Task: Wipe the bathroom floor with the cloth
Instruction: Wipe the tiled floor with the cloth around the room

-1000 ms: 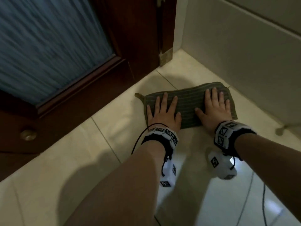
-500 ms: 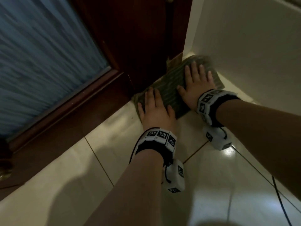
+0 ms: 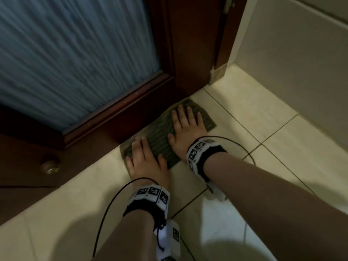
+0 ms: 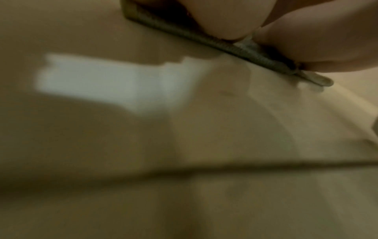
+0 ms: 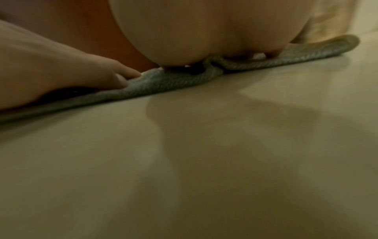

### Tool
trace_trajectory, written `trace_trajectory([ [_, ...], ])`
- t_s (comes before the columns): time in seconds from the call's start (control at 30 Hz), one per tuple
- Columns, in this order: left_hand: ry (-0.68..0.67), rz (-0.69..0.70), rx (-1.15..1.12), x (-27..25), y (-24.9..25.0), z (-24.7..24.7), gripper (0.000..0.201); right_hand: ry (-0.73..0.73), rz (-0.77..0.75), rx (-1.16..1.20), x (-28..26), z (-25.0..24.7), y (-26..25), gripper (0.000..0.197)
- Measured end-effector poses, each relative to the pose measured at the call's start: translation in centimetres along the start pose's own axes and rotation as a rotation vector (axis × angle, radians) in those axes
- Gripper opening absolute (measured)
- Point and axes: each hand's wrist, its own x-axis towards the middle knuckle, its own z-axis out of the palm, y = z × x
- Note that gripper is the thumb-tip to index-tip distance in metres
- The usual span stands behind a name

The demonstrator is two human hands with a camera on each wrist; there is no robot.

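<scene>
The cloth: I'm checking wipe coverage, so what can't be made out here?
- Cloth underside and floor beneath: hidden in every view.
- Its far edge, head view: lost in shadow at the door.
- Left hand and right hand fingertips: cut off in wrist views.
- Floor, left wrist: blurred.

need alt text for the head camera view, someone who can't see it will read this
Seen from above, a person's left hand and right hand press flat on a green ribbed cloth lying on a pale tiled floor, right beside the base of a dark wooden door with a frosted glass panel. Both wrists wear tagged bands with cables.
</scene>
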Motion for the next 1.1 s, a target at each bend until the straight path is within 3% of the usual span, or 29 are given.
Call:
trace_trajectory([
  [0.2,-0.118,-0.150,0.121,-4.2,-4.7,-1.6,0.070,-0.067,-0.145,-0.017,-4.1,3.2,-7.2,0.073],
  [0.43,-0.238,-0.247,0.183,-6.1,-2.4,-2.9,0.068,-0.071,-0.120,0.008,-6.3,3.3,-5.0,0.075],
  [0.57,-0.292,-0.150,0.157,-6.1,0.2,-2.8,0.070,-0.056,0.033,0.087,-7.1,2.8,-0.5,0.076],
  [0.73,-0.339,-0.001,0.087,-3.1,4.9,-2.9,0.065,-0.060,0.068,0.054,-5.5,0.4,5.1,0.072],
  [0.93,-0.383,0.108,0.090,2.3,7.9,-2.7,0.062,-0.082,0.094,0.096,-4.3,0.0,5.1,0.066],
  [1.1,-0.330,0.123,0.102,2.6,8.2,-2.5,0.061,-0.098,0.071,0.083,-4.3,-0.5,5.5,0.066],
])
